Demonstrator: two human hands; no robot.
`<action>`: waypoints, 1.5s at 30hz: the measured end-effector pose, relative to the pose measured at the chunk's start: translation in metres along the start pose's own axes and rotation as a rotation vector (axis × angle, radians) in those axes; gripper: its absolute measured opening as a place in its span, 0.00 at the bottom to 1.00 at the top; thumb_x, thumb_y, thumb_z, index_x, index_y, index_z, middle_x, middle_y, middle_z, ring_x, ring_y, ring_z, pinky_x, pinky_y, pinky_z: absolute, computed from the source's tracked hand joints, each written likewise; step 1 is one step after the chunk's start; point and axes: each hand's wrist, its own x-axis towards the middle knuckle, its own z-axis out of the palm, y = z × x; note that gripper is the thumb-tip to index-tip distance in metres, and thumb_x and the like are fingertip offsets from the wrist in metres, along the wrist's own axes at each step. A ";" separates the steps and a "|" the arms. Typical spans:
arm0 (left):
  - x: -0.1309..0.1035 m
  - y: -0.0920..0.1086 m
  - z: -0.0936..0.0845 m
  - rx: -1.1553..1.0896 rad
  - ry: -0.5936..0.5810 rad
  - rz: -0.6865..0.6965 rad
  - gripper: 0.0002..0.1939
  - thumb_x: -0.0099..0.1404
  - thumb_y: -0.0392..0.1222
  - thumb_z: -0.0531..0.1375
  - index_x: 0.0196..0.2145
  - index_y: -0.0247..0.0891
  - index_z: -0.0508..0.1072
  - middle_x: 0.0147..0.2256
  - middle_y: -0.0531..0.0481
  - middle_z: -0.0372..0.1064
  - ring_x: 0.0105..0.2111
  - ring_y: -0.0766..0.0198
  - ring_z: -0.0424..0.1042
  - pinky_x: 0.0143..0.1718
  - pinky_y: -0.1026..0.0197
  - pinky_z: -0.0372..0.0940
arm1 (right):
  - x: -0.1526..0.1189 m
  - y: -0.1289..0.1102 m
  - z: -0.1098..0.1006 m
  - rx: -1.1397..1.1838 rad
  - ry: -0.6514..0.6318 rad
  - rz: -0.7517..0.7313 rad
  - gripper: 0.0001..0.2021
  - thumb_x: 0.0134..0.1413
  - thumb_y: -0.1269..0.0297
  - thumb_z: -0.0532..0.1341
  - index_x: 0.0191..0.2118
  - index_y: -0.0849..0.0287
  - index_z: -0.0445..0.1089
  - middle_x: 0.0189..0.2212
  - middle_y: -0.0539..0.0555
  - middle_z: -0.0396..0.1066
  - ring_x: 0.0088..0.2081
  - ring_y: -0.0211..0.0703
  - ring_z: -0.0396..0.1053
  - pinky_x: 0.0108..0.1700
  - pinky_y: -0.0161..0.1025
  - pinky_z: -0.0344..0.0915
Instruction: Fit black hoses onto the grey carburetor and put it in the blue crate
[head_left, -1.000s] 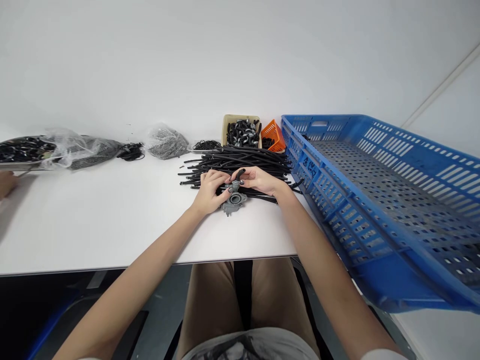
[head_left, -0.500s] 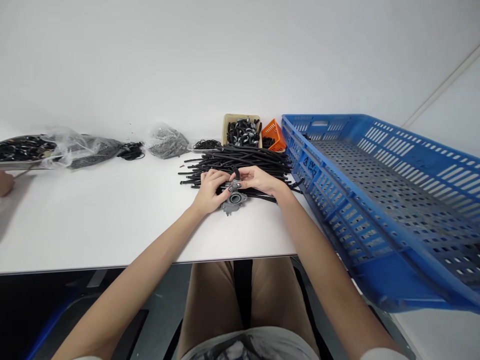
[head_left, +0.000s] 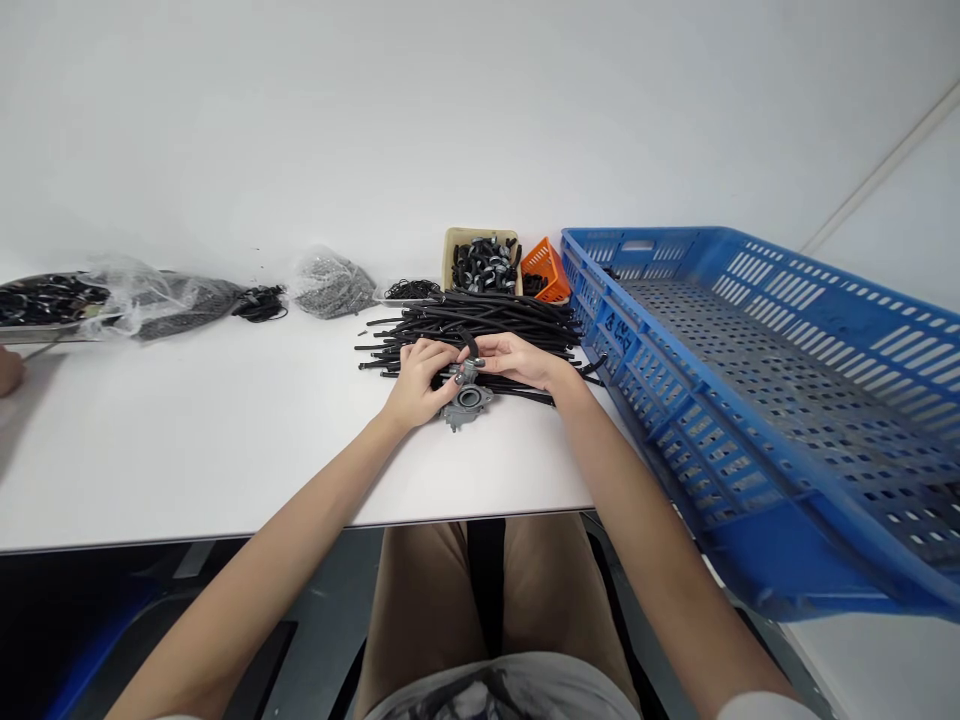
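Observation:
A grey metal carburetor (head_left: 468, 402) with a round bore stands on the white table, in front of a pile of black hoses (head_left: 487, 320). My left hand (head_left: 421, 385) is closed around its left side, thumb on the upper part. At the carburetor's top, the fingers of my right hand (head_left: 517, 360) pinch a short, curved black rubber piece (head_left: 471, 345). Fingers partly cover the spot where the rubber meets the metal, so I cannot tell how far it is seated.
Behind the hoses stand a cream bin (head_left: 457, 238) of black parts with metal rings and a tilted orange basket (head_left: 551, 265). A large blue crate (head_left: 675, 400) borders the right. Plastic bags (head_left: 330, 280) of small parts line the wall. Another person's hand (head_left: 9, 370) is at far left.
Both hands stay in place on the carburetor. My right fingers shift slightly at the black rubber piece; the view moves only a little.

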 end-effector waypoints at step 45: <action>-0.001 -0.002 0.001 -0.015 0.021 0.041 0.16 0.68 0.51 0.50 0.40 0.38 0.72 0.43 0.44 0.72 0.43 0.48 0.64 0.43 0.46 0.50 | 0.000 0.006 -0.002 0.054 0.034 -0.085 0.19 0.44 0.59 0.78 0.41 0.61 0.76 0.38 0.55 0.74 0.42 0.45 0.71 0.46 0.35 0.67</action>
